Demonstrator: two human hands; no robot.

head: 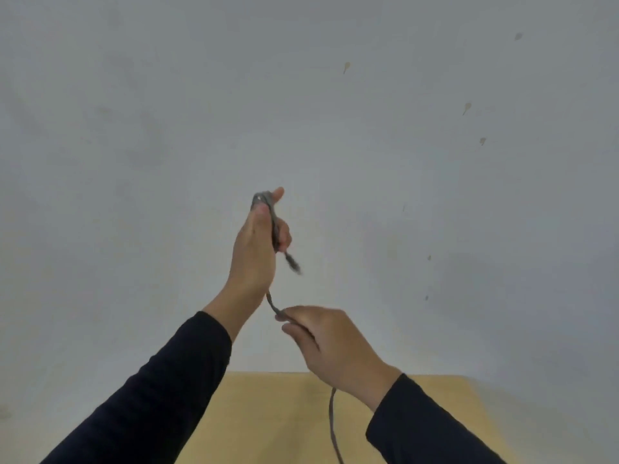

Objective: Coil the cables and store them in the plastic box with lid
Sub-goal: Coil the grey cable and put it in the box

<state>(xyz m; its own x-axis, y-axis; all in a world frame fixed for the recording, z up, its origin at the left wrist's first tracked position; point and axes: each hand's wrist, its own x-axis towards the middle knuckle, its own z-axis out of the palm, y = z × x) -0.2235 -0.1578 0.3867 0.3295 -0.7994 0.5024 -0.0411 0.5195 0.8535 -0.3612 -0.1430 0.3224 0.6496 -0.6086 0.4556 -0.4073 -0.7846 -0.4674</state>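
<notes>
- Left hand [258, 249] is up high, fingers curled round a few loops of the grey cable [273, 304]; the plug end dangles at 4 o'clock from it
- Right hand [330, 343] pinches the same cable lower down, at 5 o'clock; the rest hangs down over the bench [268, 413]
- No box in sight
- Loops could slip off and fall loose if the left hand's hold goes soft; a hard tug could make a knot

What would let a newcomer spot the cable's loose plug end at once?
Start at the grey wall and find the raised left hand, which grips the coiled grey cable. Just below its fingers a short blurred tail sticks out down-right: the plug end. It hangs free, while the cable's long run passes through the right hand.
</notes>
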